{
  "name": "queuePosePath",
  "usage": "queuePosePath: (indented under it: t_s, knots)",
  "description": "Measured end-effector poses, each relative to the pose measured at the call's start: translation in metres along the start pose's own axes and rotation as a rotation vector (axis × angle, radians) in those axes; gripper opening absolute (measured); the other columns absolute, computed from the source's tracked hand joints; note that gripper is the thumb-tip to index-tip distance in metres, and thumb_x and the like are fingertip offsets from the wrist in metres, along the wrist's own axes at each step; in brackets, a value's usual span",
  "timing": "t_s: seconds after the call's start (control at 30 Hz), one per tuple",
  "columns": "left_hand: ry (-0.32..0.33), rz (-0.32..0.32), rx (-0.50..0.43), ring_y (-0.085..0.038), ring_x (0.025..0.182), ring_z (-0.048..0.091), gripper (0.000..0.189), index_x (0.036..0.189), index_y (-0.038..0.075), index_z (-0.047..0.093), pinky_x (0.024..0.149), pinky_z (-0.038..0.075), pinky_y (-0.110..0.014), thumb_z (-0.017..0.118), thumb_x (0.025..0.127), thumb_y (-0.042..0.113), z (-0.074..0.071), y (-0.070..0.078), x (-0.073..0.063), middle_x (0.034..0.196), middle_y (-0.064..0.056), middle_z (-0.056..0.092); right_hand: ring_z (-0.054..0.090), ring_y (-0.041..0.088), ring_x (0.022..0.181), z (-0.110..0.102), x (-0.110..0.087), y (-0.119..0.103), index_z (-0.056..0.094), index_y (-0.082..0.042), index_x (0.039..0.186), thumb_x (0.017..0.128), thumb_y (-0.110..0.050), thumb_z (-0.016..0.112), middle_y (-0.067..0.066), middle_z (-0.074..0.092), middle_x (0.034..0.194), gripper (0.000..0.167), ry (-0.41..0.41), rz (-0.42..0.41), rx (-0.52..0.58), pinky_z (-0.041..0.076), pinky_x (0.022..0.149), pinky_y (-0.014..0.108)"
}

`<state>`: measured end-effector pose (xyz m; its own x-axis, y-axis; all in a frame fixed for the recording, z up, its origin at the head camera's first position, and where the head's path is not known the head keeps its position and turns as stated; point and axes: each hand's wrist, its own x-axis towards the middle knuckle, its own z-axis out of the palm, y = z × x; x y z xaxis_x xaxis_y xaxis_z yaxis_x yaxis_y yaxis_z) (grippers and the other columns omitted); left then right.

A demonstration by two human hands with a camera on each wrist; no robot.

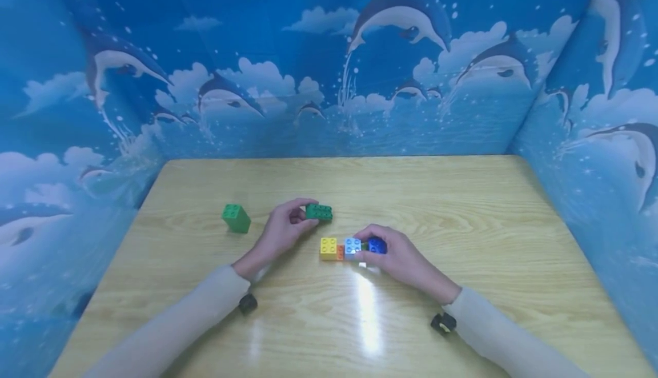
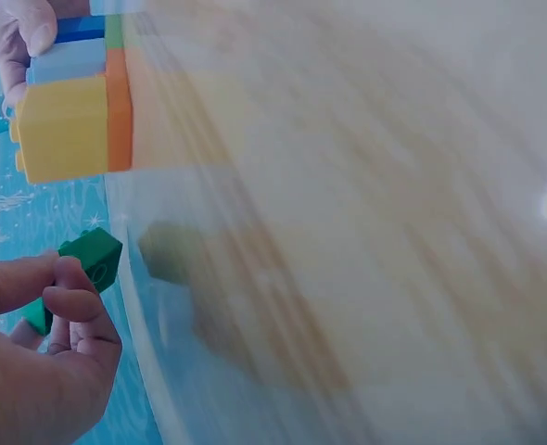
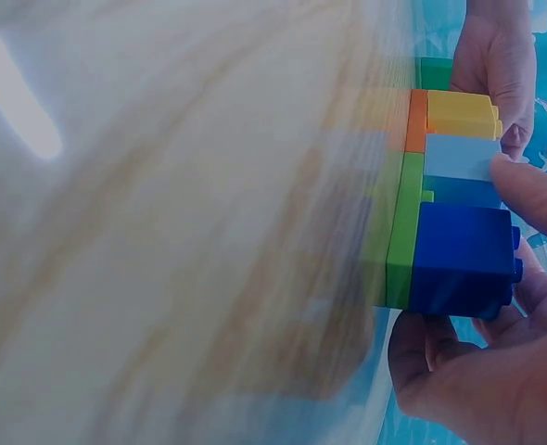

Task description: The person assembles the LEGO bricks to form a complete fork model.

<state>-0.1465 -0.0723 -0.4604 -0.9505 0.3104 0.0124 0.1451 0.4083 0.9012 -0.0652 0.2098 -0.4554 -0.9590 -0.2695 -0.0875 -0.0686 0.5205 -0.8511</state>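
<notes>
My left hand point(image 1: 284, 228) pinches a dark green brick point(image 1: 319, 212) between thumb and fingers, close over the table. In the left wrist view the green brick point(image 2: 97, 255) shows its smooth underside edge, partly hidden by the fingers. Just to its right, my right hand point(image 1: 400, 254) grips a row of joined bricks at its right end. On that row stand a yellow brick point(image 1: 328, 247), a light blue brick point(image 1: 352, 245) and a dark blue brick point(image 3: 464, 260). Beneath them are an orange base brick point(image 3: 416, 120) and a lime green one point(image 3: 404, 232). The right thumb lies against the light blue brick.
A tall green block point(image 1: 237, 218) stands upright on the wooden table point(image 1: 462, 195), left of the left hand. Blue dolphin-print cloth point(image 1: 288, 121) hangs around the table's back and sides. A dark wrist device point(image 1: 443, 323) sits at the right sleeve.
</notes>
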Motion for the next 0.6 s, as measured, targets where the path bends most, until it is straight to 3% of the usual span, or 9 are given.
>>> queuePosePath:
  t_s: [0.47, 0.6]
  knots:
    - [-0.103, -0.077, -0.037, -0.017, 0.082, 0.066, 0.048, 0.144, 0.002, 0.068, 0.072, 0.058, -0.026, 0.082, 0.097, 0.004, 0.013, 0.008, 0.011, 0.093, -0.007, 0.068, 0.065, 0.027, 0.125, 0.0, 0.0, -0.001, 0.076, -0.027, 0.126, 0.096, -0.034, 0.086, -0.002, 0.072, 0.135, 0.032, 0.0, 0.012, -0.007, 0.052, 0.107, 0.057]
    - [-0.108, -0.085, 0.027, -0.018, 0.088, 0.065, 0.047, 0.141, 0.004, 0.071, 0.077, 0.058, -0.029, 0.084, 0.096, 0.006, 0.017, 0.008, 0.013, 0.101, -0.006, 0.069, 0.066, 0.025, 0.121, -0.001, 0.0, -0.003, 0.076, -0.028, 0.125, 0.096, -0.033, 0.086, -0.003, 0.072, 0.134, 0.031, -0.003, 0.018, -0.004, 0.054, 0.105, 0.053]
